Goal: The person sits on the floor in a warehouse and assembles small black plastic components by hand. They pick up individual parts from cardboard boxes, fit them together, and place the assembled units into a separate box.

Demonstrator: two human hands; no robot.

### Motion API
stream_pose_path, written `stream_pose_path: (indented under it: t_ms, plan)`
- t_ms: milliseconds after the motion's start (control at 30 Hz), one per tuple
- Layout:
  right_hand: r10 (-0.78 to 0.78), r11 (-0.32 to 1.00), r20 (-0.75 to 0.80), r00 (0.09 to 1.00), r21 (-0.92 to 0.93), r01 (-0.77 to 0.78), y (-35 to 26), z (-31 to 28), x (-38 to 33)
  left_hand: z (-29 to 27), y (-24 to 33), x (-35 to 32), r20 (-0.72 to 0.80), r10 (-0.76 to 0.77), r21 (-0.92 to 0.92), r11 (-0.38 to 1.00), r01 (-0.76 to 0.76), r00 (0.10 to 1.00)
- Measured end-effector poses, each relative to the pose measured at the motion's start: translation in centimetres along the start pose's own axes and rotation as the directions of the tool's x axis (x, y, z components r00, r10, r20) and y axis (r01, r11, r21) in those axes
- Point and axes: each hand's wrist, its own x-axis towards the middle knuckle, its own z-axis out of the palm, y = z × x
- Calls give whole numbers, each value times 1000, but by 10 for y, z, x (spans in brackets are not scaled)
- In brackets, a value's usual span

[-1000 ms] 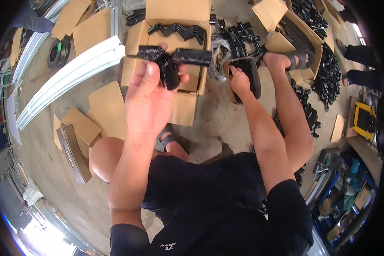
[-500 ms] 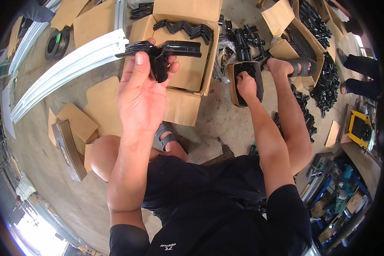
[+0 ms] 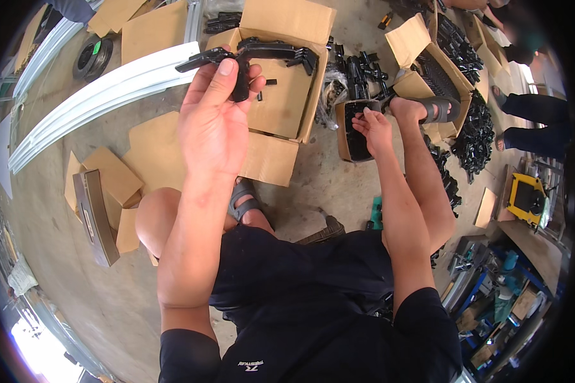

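Note:
My left hand is raised in front of an open cardboard box, its thumb and fingers closed round a black three-armed bracket. Two of the bracket's arms spread to the sides and one points down. Over a small open carton my right hand is bent, thumb and fingertips pinched together. Whatever sits in that pinch is too small to make out. Small dark pieces fill the carton. Inside the larger cardboard box, black angled parts lie along the far side, partly behind the bracket.
Long white curved rails lie at the left, near a coil of dark wire. Piles of black parts and another open box are at the right. A person in dark trousers stands beyond. A yellow-framed object sits lower right.
My right hand has risen from inside the small carton to above it, with its fingers showing. The bracket in my left hand has turned and tilted. My view has shifted slightly.

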Motion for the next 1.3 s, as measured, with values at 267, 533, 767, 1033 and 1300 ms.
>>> stream_pose_path:
  t_ms: [267, 533, 767, 1033, 1300]
  plan:
    - [-16, 928, 372, 928, 351, -125, -70, 49, -52, -4, -8, -5, 48, -38, 30, 999, 36, 998]
    - [-257, 906, 591, 764, -126, 403, -144, 100, -153, 5, -56, -29, 210, -267, 142, 960, 240, 941]
    - [-263, 868, 617, 742, -184, 461, -154, 76, -158, 24, -62, -29, 270, -305, 305, 927, 219, 913]
    - [-324, 812, 437, 839, -326, 484, -165, 87, -183, 24, -68, -19, 408, -323, 524, 849, 71, 854]
    - [-365, 753, 506, 782, -333, 567, -167, 80, -178, 29, -59, -16, 419, -367, 496, 859, 129, 831]
